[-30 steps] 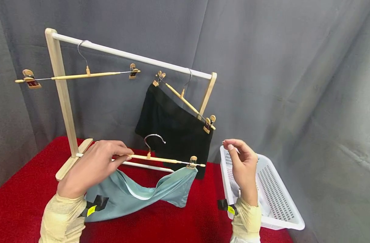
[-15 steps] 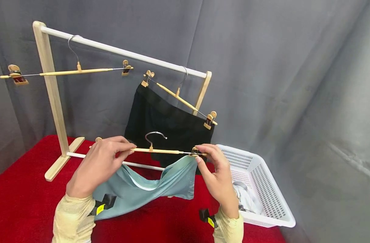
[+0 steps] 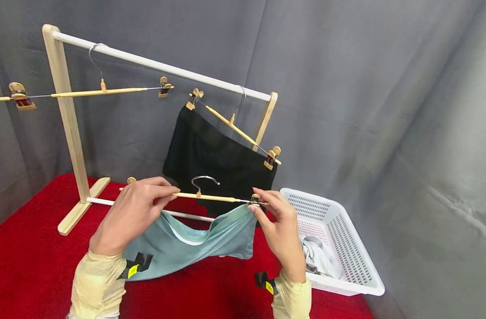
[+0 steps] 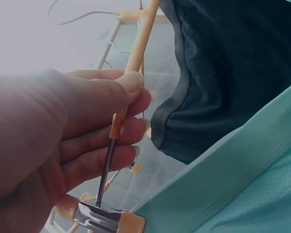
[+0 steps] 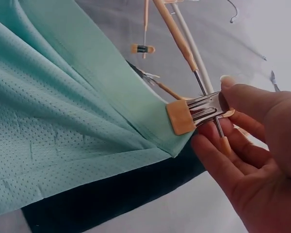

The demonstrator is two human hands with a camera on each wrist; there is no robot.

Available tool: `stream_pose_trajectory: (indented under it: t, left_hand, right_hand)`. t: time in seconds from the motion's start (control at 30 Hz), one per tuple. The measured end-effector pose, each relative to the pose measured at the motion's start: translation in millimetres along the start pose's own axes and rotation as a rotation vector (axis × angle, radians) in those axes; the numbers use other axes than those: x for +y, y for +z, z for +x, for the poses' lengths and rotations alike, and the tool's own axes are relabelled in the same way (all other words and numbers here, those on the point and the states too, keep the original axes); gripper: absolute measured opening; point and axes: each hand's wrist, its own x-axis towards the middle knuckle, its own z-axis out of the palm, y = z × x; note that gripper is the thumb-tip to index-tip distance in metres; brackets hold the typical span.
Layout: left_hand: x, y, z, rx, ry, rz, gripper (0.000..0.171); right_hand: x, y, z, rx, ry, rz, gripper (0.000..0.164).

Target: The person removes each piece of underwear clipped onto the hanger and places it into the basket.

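My left hand point(image 3: 133, 212) grips the bar of a clip hanger point(image 3: 215, 198), thumb and fingers round it beside the metal hook. Teal shorts point(image 3: 227, 239) hang from this hanger, their waistband sagging between the two ends. With thumb and fingers, my right hand point(image 3: 280, 230) pinches the clip at the hanger's right end. In the right wrist view that clip point(image 5: 182, 116) bites the waistband's corner, with the thumb on its metal lever. The other clip point(image 4: 131, 222) sits at the waistband below my left fingers.
A rack with a white rail point(image 3: 155, 66) stands behind, bearing a bare clip hanger point(image 3: 103, 91) and black shorts point(image 3: 215, 155) on another hanger. To the right, a white basket point(image 3: 348, 226) holds a whitish garment point(image 3: 319, 257). Red cloth point(image 3: 179, 297) covers the table.
My right hand has come left from over the basket onto the hanger's right clip and now pinches it. The left hand keeps its grip, and the head view has shifted slightly.
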Motion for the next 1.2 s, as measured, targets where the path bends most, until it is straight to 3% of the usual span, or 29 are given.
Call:
stream_pose_trajectory:
  t: [0.47, 0.7, 1.07, 1.2]
  left_hand:
    - [-20.7, 25.1, 1.8, -0.043, -0.017, -0.011, 0.021]
    - [-22.4, 26.5, 1.3, -0.053, -0.005, -0.006, 0.021]
    - [-20.1, 24.4, 2.8, -0.047, 0.03, 0.043, 0.02]
    - [-20.0, 24.6, 2.5, -0.047, 0.032, 0.045, 0.02]
  right_hand:
    - [32, 5, -2, -0.041, 0.002, -0.021, 0.033]
    - [36, 5, -4, -0.045, 0.008, -0.04, 0.03]
    - [41, 8, -1, 0.008, -0.097, -0.034, 0.023]
    - [43, 9, -2, 0.006, -0.094, -0.038, 0.025]
